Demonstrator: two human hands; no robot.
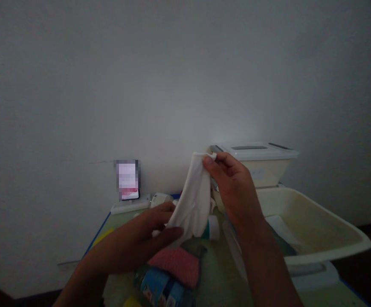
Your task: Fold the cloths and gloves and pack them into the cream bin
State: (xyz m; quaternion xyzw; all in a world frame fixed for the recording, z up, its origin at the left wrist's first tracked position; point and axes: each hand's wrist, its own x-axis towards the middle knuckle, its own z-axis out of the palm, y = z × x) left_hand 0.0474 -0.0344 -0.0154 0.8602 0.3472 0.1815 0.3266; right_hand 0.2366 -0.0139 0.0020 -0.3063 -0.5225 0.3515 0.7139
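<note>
"Layout?"
"Table [217,266], tub [320,219] on the right, white cloth [193,196] held up over the table, left of the tub."
"Long axis? Grip?"
"Slants, top right to lower left. Right hand [238,192] pinches top edge, left hand [140,234] grasps lower part. Neither's nearer."

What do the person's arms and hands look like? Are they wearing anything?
The left hand and right hand are both bare, without gloves. No sleeves show on the left forearm or right forearm, and I see no watch or bracelet.
</note>
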